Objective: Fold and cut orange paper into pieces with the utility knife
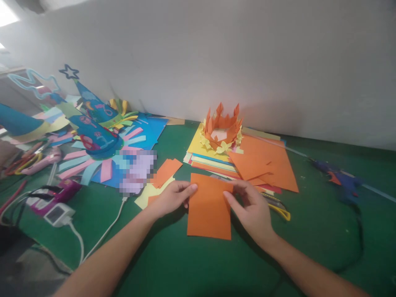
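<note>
A rectangular sheet of orange paper point(209, 210) is held up over the green table between my two hands. My left hand point(176, 196) pinches its left edge, thumb on the front face. At the upper right edge my right hand point(252, 208) grips the same sheet between thumb and fingers. Just behind it lies a stack of coloured paper point(213, 161), with an orange and yellow paper crown point(221, 130) standing on top. Smaller orange paper pieces point(167, 171) rest beyond my left hand. A yellow-handled cutter point(280, 210) lies beside my right hand, partly hidden.
Blue cone party hats point(95, 134) with paper fringes stand at the left. A power strip point(55, 198) with a white charger point(59, 214) and cables sits at the left edge. A blue glue gun point(337, 179) lies at the right, its cord running toward the front.
</note>
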`<state>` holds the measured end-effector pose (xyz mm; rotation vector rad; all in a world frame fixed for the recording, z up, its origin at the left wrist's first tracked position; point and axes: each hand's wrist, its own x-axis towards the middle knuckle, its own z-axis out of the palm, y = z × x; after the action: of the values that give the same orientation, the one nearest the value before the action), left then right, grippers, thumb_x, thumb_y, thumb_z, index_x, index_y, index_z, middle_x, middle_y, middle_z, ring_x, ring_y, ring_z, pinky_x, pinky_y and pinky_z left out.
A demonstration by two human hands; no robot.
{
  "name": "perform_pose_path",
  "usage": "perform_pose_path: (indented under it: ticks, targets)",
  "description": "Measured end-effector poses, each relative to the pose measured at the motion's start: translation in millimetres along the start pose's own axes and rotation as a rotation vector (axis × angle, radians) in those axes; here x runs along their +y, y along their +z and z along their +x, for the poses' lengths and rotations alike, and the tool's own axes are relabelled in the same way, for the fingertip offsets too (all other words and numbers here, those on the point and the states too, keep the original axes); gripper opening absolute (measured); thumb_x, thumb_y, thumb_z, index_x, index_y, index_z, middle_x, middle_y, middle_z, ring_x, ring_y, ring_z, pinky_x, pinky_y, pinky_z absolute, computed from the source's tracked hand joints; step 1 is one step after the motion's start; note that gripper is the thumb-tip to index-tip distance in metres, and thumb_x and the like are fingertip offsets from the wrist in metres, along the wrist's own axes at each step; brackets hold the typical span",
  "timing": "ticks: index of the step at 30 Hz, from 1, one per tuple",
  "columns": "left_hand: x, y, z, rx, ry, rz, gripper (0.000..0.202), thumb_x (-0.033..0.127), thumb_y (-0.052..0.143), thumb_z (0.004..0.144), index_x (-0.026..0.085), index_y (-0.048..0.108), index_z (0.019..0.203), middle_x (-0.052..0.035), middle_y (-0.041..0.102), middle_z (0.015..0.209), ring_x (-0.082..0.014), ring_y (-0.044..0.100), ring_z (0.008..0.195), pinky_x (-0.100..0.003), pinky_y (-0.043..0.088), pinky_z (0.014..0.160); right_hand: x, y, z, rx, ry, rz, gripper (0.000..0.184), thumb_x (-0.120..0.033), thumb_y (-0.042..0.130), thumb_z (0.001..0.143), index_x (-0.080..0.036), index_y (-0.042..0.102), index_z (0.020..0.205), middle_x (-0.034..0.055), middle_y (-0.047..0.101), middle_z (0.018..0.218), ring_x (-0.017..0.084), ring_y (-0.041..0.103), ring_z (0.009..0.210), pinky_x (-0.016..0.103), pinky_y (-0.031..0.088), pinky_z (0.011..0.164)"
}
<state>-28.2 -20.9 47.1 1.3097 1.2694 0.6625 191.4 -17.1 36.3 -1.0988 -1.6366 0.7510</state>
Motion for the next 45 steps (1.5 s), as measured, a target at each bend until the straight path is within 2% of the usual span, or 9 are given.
perform_pose_path:
  ticks: [3, 6, 10, 16, 19, 23, 31, 38, 45]
  targets:
    - [1, 0.5, 0, -0.004, -0.039, -0.086, 0.049, 0.061, 0.050, 0.081, 0.015, 0.051, 0.063, 0.0013, 0.056, 0.057, -0.0089, 0.052, 0.050, -0.022, 0.043, 0.054, -2, -3, -1, -0.109, -0.231, -0.150, 0.013, -0.017, 0.055, 0.085, -0.026, 0.064, 0.087, 0.0038, 0.065, 0.088, 0.020, 0.061, 0.085, 0.038, 0.050, 0.077]
    - [4, 3.8, -1, -0.053, -0.061, -0.231, 0.049, 0.062, 0.053, 0.079, 0.014, 0.055, 0.068, -0.0002, 0.059, 0.061, -0.0095, 0.055, 0.053, -0.022, 0.047, 0.057, -2, -4, -2, -0.179, -0.383, -0.252, 0.019, -0.017, 0.056, 0.085, -0.029, 0.067, 0.093, 0.0050, 0.065, 0.103, 0.023, 0.059, 0.096, 0.042, 0.049, 0.081]
    - [5, 8.3, -1, -0.083, -0.054, -0.328, 0.052, 0.062, 0.048, 0.082, 0.012, 0.061, 0.078, -0.0028, 0.062, 0.068, -0.0101, 0.058, 0.058, -0.024, 0.050, 0.060, -1, -2, -3, -0.264, -0.450, -0.320, 0.019, -0.020, 0.057, 0.086, -0.031, 0.068, 0.097, 0.0053, 0.061, 0.117, 0.024, 0.055, 0.105, 0.045, 0.048, 0.086]
    - [3, 11.1, 1, -0.094, -0.037, -0.308, 0.043, 0.053, 0.064, 0.076, 0.012, 0.065, 0.089, -0.0038, 0.064, 0.081, -0.0107, 0.060, 0.066, -0.022, 0.049, 0.063, -2, 1, -5, -0.430, -0.451, -0.306, 0.019, -0.026, 0.059, 0.086, -0.030, 0.067, 0.102, 0.0060, 0.059, 0.122, 0.024, 0.054, 0.106, 0.043, 0.048, 0.087]
    - [2, 11.1, 1, -0.093, -0.041, -0.297, 0.041, 0.050, 0.065, 0.076, 0.012, 0.066, 0.090, -0.0044, 0.065, 0.082, -0.0116, 0.060, 0.068, -0.023, 0.048, 0.063, -1, 1, -5, -0.456, -0.333, -0.199, 0.031, -0.033, 0.060, 0.085, -0.032, 0.061, 0.116, 0.0063, 0.056, 0.127, 0.025, 0.053, 0.111, 0.043, 0.047, 0.092]
    - [1, 10.8, 0, -0.143, -0.035, -0.306, 0.037, 0.047, 0.064, 0.078, 0.014, 0.067, 0.092, -0.0044, 0.066, 0.083, -0.0122, 0.059, 0.069, -0.024, 0.046, 0.064, 0, 0, 0, -0.422, 0.051, 0.099, 0.031, -0.034, 0.050, 0.090, -0.026, 0.057, 0.119, 0.0081, 0.063, 0.116, 0.022, 0.061, 0.102, 0.038, 0.052, 0.086]
    - [-4, 16.2, 2, -0.172, 0.005, -0.276, 0.030, 0.041, 0.065, 0.078, 0.013, 0.067, 0.087, -0.0021, 0.062, 0.078, -0.0075, 0.048, 0.060, -0.022, 0.040, 0.059, -3, 2, 4, -0.668, 0.469, 0.349, 0.041, -0.033, 0.064, 0.077, -0.022, 0.048, 0.114, 0.0035, 0.067, 0.090, 0.020, 0.067, 0.080, 0.032, 0.054, 0.068]
    - [-3, 22.2, 5, -0.047, -0.006, -0.352, 0.036, 0.035, 0.076, 0.067, 0.013, 0.059, 0.090, -0.0024, 0.062, 0.084, -0.0083, 0.055, 0.063, -0.023, 0.044, 0.059, -6, 6, 4, -0.601, 0.512, 0.317, 0.047, -0.026, 0.065, 0.073, -0.023, 0.044, 0.115, -0.0048, 0.058, 0.071, 0.015, 0.061, 0.066, 0.026, 0.047, 0.059]
    - [-5, 21.6, 5, 0.024, 0.031, -0.337, 0.043, 0.030, 0.081, 0.062, 0.016, 0.050, 0.089, 0.0028, 0.060, 0.072, -0.0074, 0.055, 0.062, -0.023, 0.044, 0.063, -2, 11, 1, -0.408, 0.556, 0.439, 0.055, -0.035, 0.068, 0.072, -0.025, 0.035, 0.114, -0.0004, 0.064, 0.082, 0.020, 0.066, 0.073, 0.032, 0.051, 0.065]
